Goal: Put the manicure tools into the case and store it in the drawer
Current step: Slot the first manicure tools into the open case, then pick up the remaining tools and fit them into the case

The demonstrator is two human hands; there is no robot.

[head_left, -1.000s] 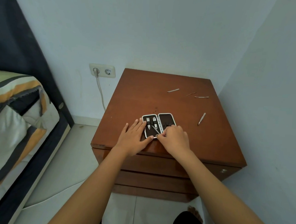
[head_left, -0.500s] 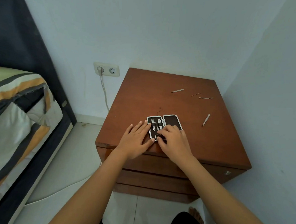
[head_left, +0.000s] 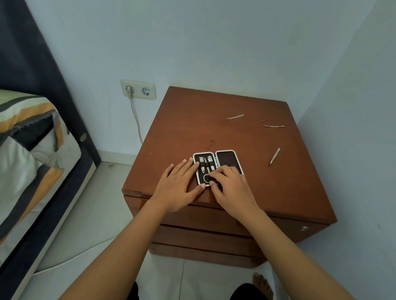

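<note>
Head view: case [head_left: 217, 166] lies open at frame centre. Left hand [head_left: 178, 185] rests flat, holding nothing, at its left edge; right hand [head_left: 230, 189] presses scissors [head_left: 206, 173] in, grip unclear. Nearest loose tool [head_left: 274, 156] lies right of case, long axis pointing away, nearer the right hand.

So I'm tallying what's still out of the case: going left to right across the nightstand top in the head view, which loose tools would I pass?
Flat file → thin pin → double-ended stick. The tweezers, nearer the front edge, overlap that stick's span, so their place is unclear.
</note>
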